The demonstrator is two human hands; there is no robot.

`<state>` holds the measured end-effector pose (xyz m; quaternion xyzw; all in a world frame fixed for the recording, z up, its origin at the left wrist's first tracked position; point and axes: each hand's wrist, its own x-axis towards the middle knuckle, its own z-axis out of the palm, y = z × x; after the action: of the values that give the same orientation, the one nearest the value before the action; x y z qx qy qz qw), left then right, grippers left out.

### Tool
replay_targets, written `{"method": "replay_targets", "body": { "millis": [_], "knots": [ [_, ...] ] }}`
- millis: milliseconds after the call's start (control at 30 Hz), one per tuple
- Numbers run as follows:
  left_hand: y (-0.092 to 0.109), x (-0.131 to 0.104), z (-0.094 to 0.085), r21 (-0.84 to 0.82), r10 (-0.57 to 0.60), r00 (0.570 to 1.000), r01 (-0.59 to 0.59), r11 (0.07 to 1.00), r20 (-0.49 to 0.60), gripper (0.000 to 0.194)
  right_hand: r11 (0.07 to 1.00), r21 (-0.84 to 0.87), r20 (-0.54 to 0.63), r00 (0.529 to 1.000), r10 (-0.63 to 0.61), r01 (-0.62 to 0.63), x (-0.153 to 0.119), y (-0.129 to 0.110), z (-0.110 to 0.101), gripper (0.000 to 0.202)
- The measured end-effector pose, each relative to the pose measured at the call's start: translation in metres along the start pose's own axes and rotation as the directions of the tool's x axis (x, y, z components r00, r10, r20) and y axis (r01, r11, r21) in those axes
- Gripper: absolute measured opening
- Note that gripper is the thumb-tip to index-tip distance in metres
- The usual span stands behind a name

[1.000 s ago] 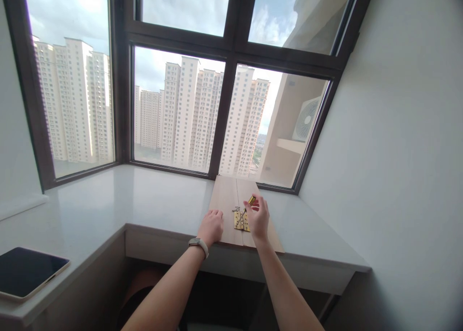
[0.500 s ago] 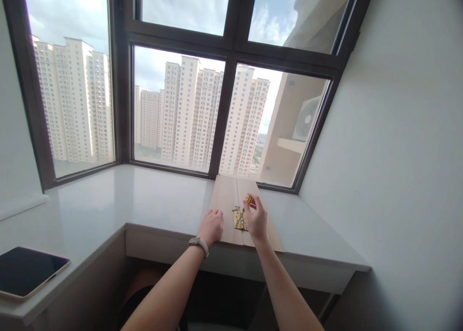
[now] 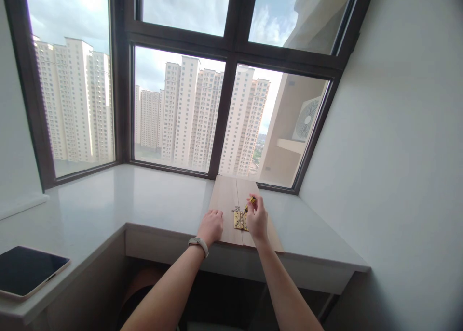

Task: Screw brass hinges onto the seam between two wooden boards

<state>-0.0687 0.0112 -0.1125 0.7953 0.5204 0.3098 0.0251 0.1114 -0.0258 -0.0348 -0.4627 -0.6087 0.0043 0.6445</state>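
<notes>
Two wooden boards lie side by side with a seam between them. Across the seam sits a brass hinge with dark holes. Small screws lie at its far edge. My right hand is closed around the yellow-and-black handle of a screwdriver; its shaft slants down to the left over the hinge, and I cannot make out where the tip rests. On the left board's near left part lies my left hand, fingers laid forward on the wood, thumb hidden.
The boards rest on a white windowsill counter with a front edge near me. A tablet lies at the far left. Dark window frames rise behind the boards, and a white wall stands at the right.
The screwdriver handle has tilted and shifted slightly right in my right hand, with its shaft now more visible. My left hand and the boards have stayed in place.
</notes>
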Motion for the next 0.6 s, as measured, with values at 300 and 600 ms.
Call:
{"method": "replay_targets", "body": {
  "millis": [300,600],
  "knots": [
    [-0.0018,0.0002,0.0015,0.008,0.025,1.0,-0.025,1.0,-0.014,0.029,0.988,-0.142,-0.083,0.994,-0.067,0.055,0.0015,0.0048,-0.0004,0.032],
    [-0.0008,0.0002,0.001,0.017,0.016,1.0,-0.016,1.0,-0.005,0.028,0.999,-0.011,0.011,0.999,-0.04,0.04,0.0013,-0.0011,-0.0002,0.029]
  ]
}}
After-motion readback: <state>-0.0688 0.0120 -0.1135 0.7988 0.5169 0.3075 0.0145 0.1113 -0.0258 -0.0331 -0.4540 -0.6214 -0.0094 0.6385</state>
